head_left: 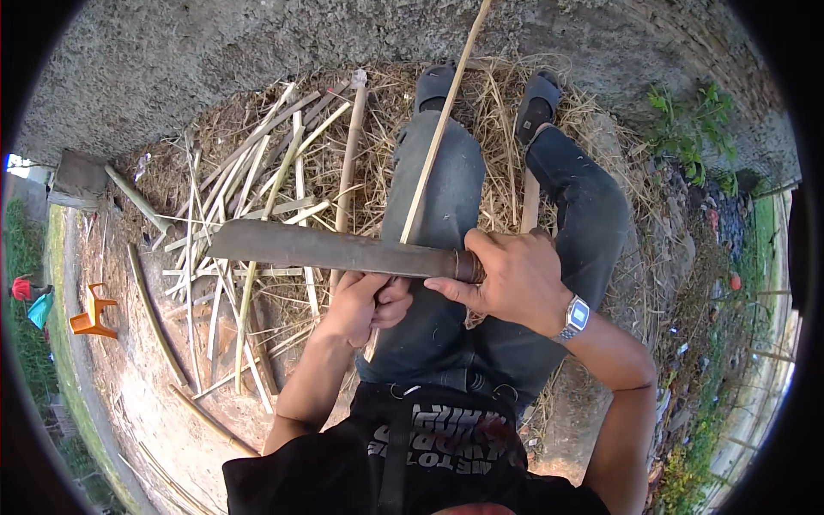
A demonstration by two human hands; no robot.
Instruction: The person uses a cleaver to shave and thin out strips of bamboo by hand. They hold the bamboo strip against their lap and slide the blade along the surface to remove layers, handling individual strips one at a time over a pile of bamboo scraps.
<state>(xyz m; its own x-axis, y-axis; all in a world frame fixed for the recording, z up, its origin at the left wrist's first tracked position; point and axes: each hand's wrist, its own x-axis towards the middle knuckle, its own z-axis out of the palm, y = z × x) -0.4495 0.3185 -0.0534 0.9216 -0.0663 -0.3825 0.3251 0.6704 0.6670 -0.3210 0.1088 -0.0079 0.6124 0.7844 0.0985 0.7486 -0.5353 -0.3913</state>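
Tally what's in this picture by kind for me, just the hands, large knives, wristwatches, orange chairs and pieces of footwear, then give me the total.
Hands: 2
Large knife: 1
Wristwatch: 1
Orange chair: 1
Pieces of footwear: 2
Total: 7

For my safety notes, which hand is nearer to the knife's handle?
Right. The right hand grips the handle; the left hand is farther to the left, holding the strip beside the blade.
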